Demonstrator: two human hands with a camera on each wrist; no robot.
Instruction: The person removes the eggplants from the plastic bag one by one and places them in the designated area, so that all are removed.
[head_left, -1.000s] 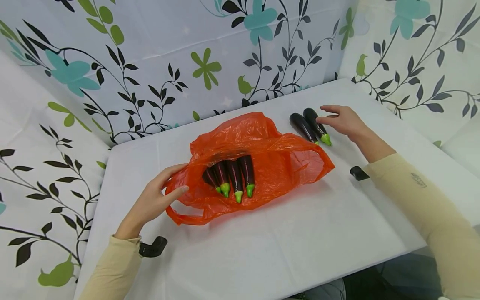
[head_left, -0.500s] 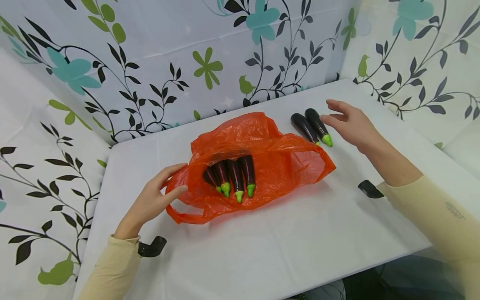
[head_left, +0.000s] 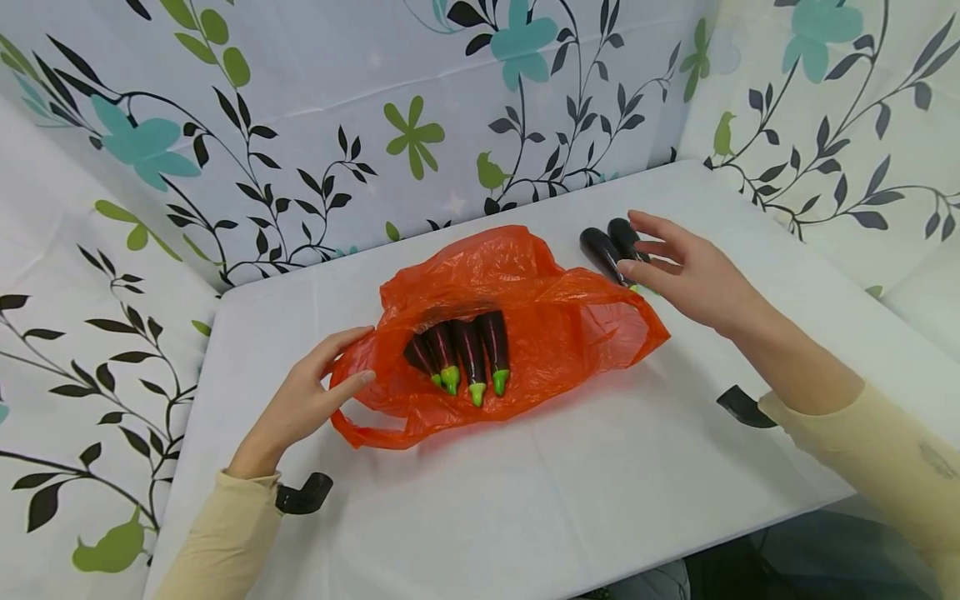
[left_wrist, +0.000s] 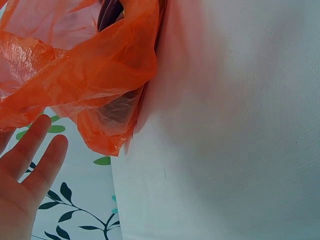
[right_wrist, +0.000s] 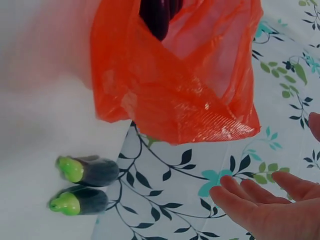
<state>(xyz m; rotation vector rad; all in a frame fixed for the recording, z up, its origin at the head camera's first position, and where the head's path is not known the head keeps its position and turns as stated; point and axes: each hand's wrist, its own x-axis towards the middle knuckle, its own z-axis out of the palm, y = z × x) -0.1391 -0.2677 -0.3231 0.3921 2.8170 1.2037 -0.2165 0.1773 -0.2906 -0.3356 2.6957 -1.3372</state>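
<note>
An orange plastic bag lies on the table with its mouth towards me. Several dark eggplants with green stem ends show inside it. Beside the bag's left edge is my left hand, thumb and fingers spread, fingertips at the plastic; the left wrist view shows its fingers straight, just below the bag. Two more eggplants lie side by side behind the bag's right end. Over them hovers my right hand, fingers loosely bent and apart, partly covering them in the head view. It holds nothing.
The white table ends at a floral curtain at the back and sides. A black wrist camera sits under the left sleeve's cuff, another black wrist camera by the right cuff.
My right hand first drew back slightly to the right, then came left over the two loose eggplants. The left hand, the bag and its eggplants have stayed in place.
</note>
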